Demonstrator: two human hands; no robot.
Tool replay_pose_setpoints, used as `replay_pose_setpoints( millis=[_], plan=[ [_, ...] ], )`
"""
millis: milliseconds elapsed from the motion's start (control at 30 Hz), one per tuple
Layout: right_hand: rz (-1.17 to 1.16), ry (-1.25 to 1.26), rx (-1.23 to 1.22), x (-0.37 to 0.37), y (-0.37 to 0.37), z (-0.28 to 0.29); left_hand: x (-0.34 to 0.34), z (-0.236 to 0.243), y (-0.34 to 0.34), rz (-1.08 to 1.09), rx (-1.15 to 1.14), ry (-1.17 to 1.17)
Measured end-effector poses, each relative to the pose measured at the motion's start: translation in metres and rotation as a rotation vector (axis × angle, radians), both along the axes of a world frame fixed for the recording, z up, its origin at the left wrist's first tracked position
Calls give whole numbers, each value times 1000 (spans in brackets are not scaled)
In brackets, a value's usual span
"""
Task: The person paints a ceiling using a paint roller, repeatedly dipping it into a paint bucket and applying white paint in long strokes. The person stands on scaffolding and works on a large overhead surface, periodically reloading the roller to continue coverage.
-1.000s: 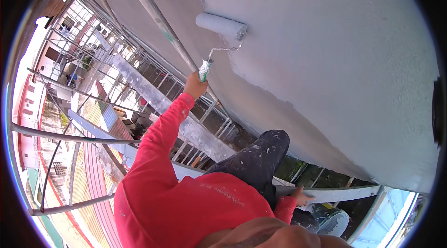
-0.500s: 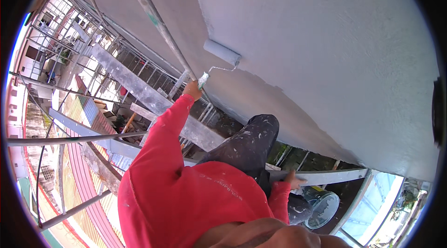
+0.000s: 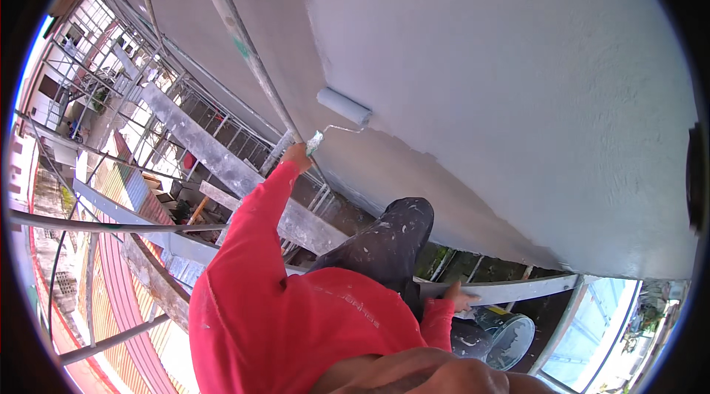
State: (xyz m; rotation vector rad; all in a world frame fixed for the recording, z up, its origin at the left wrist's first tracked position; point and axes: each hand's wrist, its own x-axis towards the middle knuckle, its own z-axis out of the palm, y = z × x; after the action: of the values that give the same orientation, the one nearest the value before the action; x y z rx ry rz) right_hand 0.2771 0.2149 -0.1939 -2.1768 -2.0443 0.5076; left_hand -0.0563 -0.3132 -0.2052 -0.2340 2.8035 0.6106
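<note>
My left hand (image 3: 296, 159) is closed around the foil-wrapped handle of a paint roller, beside a vertical scaffold pole (image 3: 262, 76). The pale roller sleeve (image 3: 344, 104) lies against the wall (image 3: 473, 83), near the uneven border between lighter and browner grey paint. Low on the right, my right hand (image 3: 460, 298) grips a long pale beam (image 3: 525, 289). Just beyond that hand is a paint-streaked bucket (image 3: 510, 341). My bent knee (image 3: 403, 220), in paint-spotted dark trousers, is close to the wall.
Scaffold tubes and long weathered planks (image 3: 192, 143) run along the left. A horizontal rail (image 3: 118, 227) crosses near my left arm. Corrugated roofs (image 3: 122, 283) and buildings lie below at left. A dark drop with narrow bars shows beside the wall's lower edge, and light blue sheeting (image 3: 595, 327) is at lower right.
The roller in my left hand has moved down along the wall. The view has shifted slightly. My right hand stays on the beam.
</note>
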Motion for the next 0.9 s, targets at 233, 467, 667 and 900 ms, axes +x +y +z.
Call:
replay_pose_setpoints(
  millis=[233,467,667,900],
  plan=[
    [-23,1,9,7,6,-9,-2,94,-14,10,122,325],
    [-15,-15,49,7,4,-12,-15,235,-18,0,183,586],
    [-11,-103,114,8,5,-18,-36,358,-14,123,452,511],
    [42,-5,102,-2,-8,-1,-59,486,-26,87,469,661]
  ],
)
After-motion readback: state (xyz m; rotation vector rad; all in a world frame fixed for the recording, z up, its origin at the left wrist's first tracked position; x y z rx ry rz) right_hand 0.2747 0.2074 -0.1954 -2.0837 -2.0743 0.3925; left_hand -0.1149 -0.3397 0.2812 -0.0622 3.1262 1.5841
